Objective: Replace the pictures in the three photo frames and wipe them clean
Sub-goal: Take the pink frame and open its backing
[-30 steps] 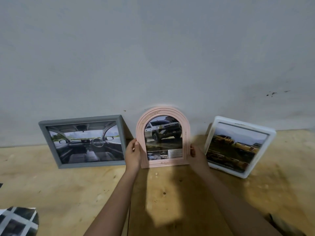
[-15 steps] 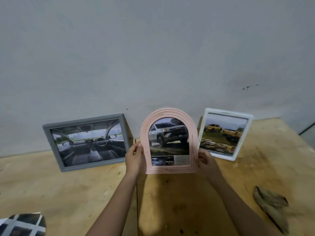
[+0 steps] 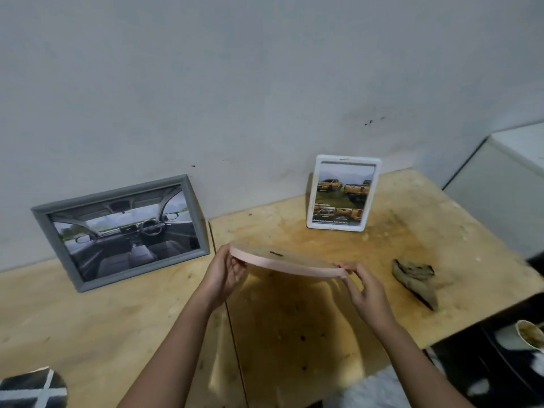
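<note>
I hold the pink arched frame [image 3: 282, 260] flat above the wooden table [image 3: 309, 319], picture side down, its brown backing facing up. My left hand [image 3: 226, 272] grips its left edge and my right hand [image 3: 362, 284] grips its right edge. A grey frame [image 3: 117, 228] with a car-interior picture leans on the wall at the left. A white frame [image 3: 343, 192] with yellow trucks leans on the wall at the right. A crumpled brown cloth [image 3: 415, 278] lies on the table right of my right hand.
A paper cup [image 3: 528, 334] sits below the table's right edge. A black-and-white checked object [image 3: 32, 388] shows at the bottom left. A pale cabinet [image 3: 500, 195] stands beyond the table at the right. The grey wall [image 3: 265, 83] backs the table.
Both hands have pulled the pink frame away from the wall and tipped it from upright to flat, face down. The view has shifted right, showing more of the cloth and table edge.
</note>
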Demonstrator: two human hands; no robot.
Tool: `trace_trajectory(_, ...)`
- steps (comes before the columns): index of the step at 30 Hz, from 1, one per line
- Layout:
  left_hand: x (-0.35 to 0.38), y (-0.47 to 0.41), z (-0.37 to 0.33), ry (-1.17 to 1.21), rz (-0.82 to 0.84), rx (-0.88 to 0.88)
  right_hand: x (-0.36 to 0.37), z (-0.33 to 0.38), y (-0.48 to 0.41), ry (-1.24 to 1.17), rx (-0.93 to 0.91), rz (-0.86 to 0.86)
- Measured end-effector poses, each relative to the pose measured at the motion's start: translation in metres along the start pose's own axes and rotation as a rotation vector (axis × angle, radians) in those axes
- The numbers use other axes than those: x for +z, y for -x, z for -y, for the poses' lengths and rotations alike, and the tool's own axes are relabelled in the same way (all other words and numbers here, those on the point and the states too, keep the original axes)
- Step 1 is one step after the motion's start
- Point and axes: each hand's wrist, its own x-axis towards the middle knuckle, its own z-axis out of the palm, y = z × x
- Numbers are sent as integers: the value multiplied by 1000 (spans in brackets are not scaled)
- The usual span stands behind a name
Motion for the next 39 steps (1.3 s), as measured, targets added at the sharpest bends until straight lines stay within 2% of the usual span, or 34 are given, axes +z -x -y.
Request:
trace_trajectory(4, -14, 3, 23, -409, 26, 51, 4, -11, 31, -2, 21, 46)
trace_trajectory(6, -17, 5, 29, -499, 53, 54, 7, -18, 42, 7, 52, 79)
trace_trajectory(12, -24, 6, 38, -688, 84, 77, 13, -36, 57, 83, 59, 114)
trace_trajectory(16, -20, -2, 42, -644, 130, 8, 9, -44, 57, 135, 27, 122)
trace_trajectory(22, -10, -25, 58, -878, 35, 24, 0, -63, 47, 281, -73, 171)
trace_trajectory(26, -10, -41, 72, -1015, 49, 108, -4, -68, 39, 364, -161, 138)
trace_trajectory(29, -10, -54, 84, -1084, -20, 146, -5, -74, 36, 381, -153, 144)
trace_trajectory(32, -3, -57, 94, -1131, -80, 233, -3, -80, 40, 348, -144, 152)
trace_trajectory(35, 1, -54, 100, -1165, -73, 345, -3, -87, 44, 291, -122, 186)
trace_trajectory(39, -5, -55, 107, -1235, -75, 391, -3, -93, 46, 217, -105, 208)
